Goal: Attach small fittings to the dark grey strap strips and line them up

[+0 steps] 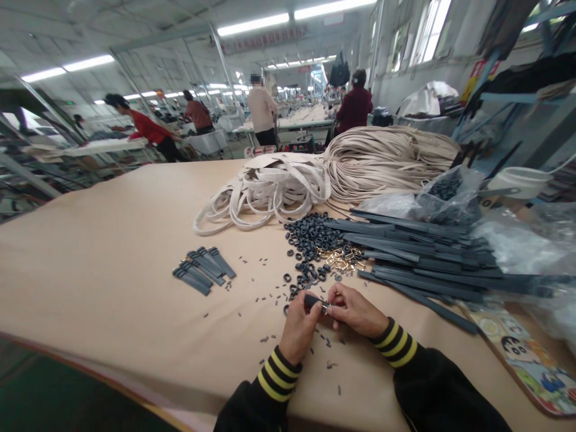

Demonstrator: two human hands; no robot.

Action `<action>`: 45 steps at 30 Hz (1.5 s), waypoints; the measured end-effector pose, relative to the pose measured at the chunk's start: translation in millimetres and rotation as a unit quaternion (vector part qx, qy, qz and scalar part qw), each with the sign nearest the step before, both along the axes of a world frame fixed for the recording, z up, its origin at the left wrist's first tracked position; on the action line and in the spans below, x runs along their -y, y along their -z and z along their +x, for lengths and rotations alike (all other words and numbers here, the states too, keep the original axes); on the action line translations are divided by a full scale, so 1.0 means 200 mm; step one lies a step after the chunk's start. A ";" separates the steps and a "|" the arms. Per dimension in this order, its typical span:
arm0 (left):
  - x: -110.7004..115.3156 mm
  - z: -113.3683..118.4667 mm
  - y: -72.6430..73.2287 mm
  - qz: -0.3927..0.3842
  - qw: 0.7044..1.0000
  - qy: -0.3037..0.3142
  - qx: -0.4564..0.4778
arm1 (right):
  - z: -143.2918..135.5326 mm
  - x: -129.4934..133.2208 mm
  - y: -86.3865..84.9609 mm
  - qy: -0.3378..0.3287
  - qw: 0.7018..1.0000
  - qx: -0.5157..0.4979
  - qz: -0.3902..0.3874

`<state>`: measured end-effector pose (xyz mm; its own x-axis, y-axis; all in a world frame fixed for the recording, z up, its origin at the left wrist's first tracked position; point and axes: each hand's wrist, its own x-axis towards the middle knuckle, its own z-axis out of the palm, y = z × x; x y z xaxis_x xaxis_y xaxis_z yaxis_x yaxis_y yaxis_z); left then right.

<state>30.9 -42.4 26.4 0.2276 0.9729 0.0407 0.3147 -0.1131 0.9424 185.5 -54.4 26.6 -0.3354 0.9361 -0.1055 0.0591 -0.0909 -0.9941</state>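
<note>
My left hand (297, 321) is closed on a dark grey strap (314, 302), holding it above the near part of the table. At the strap's right end a small shiny metal buckle (324, 308) shows. My right hand (353, 309) pinches at that buckle with thumb and fingers. Just beyond my hands lie a heap of dark strap loops (312, 233) and a pile of gold metal buckles (342, 259). To the left rests a group of strap pieces (204, 267) with loops fitted on them. Small dark bits (265, 339) are scattered around my hands.
Long dark strips (418, 252) are stacked at the right, beside clear plastic bags (513, 240). Coiled beige webbing (391, 159) and loose pale straps (274, 186) lie at the back. A cartoon-printed board (526, 354) is at the right edge. Several people stand beyond the table (112, 240).
</note>
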 end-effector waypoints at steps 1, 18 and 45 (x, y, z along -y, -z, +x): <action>0.00 0.00 0.00 0.005 1.000 0.002 -0.002 | 0.00 0.00 0.00 0.004 1.000 -0.001 0.003; 0.07 0.03 0.01 0.115 0.992 -0.042 -0.006 | -0.01 0.00 0.04 0.028 0.996 0.066 0.044; 0.08 -0.09 0.07 -0.245 0.914 0.068 0.316 | 0.07 0.02 0.00 -0.142 0.984 0.104 -0.040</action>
<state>12.3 -58.9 12.2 0.4293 0.8741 -0.2274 -0.2950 0.3737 0.8794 198.6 -57.5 27.3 -0.5466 0.7931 -0.2687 0.2939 -0.1188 -0.9484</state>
